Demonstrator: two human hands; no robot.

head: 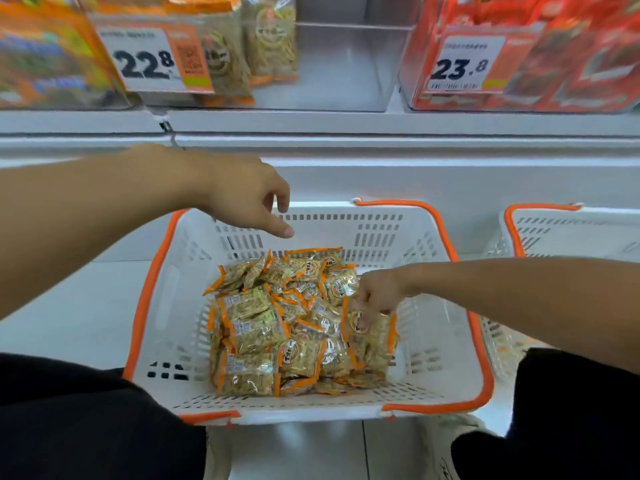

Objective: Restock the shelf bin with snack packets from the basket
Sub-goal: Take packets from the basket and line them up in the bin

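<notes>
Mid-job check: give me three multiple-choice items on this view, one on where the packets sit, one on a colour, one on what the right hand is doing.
1. Where is the pile of snack packets?
A. In the white basket
B. On the floor
C. In the red bin

2. What colour is the basket's rim trim?
A. Blue
B. Orange
C. Green

3. What is the right hand doing?
A. Resting on a knee
B. Holding a price tag
C. Pinching a packet in the pile

Answers: 1 A, the packets lie heaped inside the basket walls. 2 B, orange edging runs along the rim. 3 C, its fingers curl down onto a packet at the pile's right side.
</notes>
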